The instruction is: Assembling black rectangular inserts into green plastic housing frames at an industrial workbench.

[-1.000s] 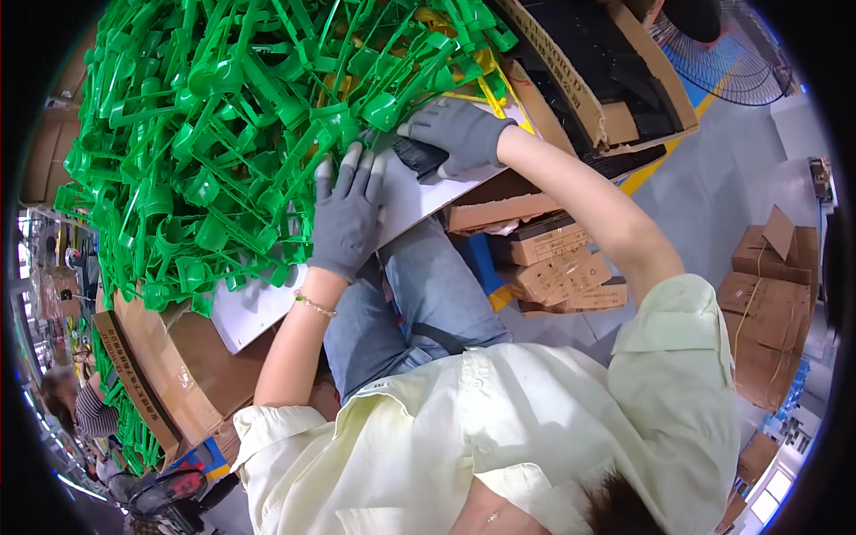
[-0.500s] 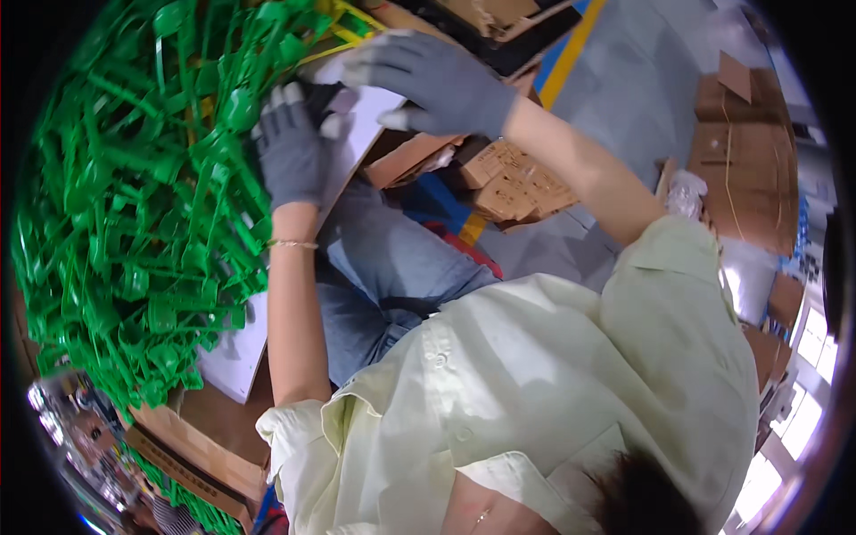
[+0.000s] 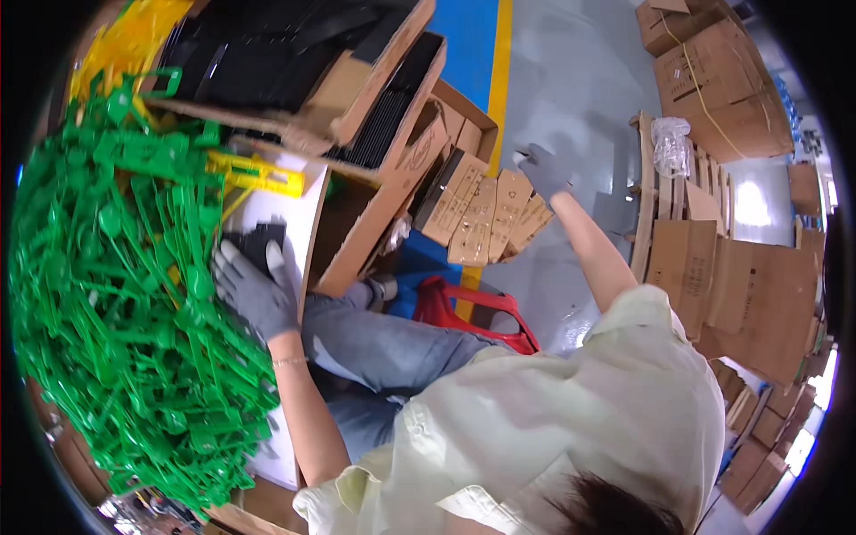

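Note:
My left hand (image 3: 256, 290), in a grey glove with pale fingertips, lies with fingers spread against a black plastic piece (image 3: 259, 239) on the white tabletop (image 3: 299, 209). Its fingers and thumb are apart, and part of the piece is hidden under them. A large heap of green plastic parts (image 3: 134, 312) rises just left of this hand. Far out to the right, my gloved right hand (image 3: 542, 171) hangs over the floor beside some flattened cardboard (image 3: 490, 209). Its fingers look apart with nothing visible in them, though they are small and a little blurred.
Yellow plastic parts (image 3: 259, 174) lie beyond the left hand. Open cartons with black panels (image 3: 267, 62) stand at the far side. A red plastic stool (image 3: 473, 308) is by my legs. Stacked cartons (image 3: 713, 89) and a wooden pallet (image 3: 642, 192) are at the right.
My right hand has swung from beside the left hand out to the right, over the floor. My left hand stays by the black piece. The view has shifted, showing more cartons and floor.

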The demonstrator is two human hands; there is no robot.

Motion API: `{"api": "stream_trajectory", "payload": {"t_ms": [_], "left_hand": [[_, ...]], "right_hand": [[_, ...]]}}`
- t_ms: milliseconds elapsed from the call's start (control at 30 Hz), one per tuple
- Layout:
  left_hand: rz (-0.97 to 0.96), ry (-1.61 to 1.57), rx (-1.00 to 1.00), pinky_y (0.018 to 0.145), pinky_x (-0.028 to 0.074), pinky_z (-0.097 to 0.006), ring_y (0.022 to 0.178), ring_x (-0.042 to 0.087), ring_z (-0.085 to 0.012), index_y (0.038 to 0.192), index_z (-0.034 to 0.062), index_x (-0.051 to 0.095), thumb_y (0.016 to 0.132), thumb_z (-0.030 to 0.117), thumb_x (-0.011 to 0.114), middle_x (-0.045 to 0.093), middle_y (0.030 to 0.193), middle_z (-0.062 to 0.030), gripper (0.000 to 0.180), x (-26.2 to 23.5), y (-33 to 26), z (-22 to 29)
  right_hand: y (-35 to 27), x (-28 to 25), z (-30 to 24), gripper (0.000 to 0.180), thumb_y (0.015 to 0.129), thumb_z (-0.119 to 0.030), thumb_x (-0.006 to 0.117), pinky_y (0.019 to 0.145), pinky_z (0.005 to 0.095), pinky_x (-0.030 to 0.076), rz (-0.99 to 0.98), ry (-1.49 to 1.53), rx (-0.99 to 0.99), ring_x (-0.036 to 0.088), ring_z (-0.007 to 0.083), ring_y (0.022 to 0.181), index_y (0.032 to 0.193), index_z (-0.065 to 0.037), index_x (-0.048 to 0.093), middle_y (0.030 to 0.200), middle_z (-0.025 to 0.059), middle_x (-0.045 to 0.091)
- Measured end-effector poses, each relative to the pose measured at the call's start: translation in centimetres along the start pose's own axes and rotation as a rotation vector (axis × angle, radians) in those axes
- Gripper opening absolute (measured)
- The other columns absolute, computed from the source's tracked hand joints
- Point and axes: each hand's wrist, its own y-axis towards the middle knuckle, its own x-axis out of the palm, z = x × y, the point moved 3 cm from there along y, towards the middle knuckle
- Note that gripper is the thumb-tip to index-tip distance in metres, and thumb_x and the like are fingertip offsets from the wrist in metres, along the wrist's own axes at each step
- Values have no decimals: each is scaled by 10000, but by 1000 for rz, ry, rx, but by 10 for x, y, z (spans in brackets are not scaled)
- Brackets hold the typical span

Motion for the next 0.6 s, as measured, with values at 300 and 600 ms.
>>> {"api": "stream_trajectory", "payload": {"t_ms": [300,600], "left_hand": [[-83,31,16,1065,263,-491,1260,352,-451,1367,-71,324,923,503,396,368,1364,-308,730,-2,1,0],[-105,-15,3,1062,252,-510,1261,338,-472,1363,-80,339,925,478,404,349,1372,-331,713,3,-1,-6]], "right_hand": [[140,115,-30,323,830,-326,593,913,369,455,-261,-113,57,591,283,1062,1093,-152,664,1137,122,633],[228,246,-30,419,844,-358,515,1041,409,364,-716,-837,-515,453,281,1253,1226,-210,605,1428,70,418]]}}
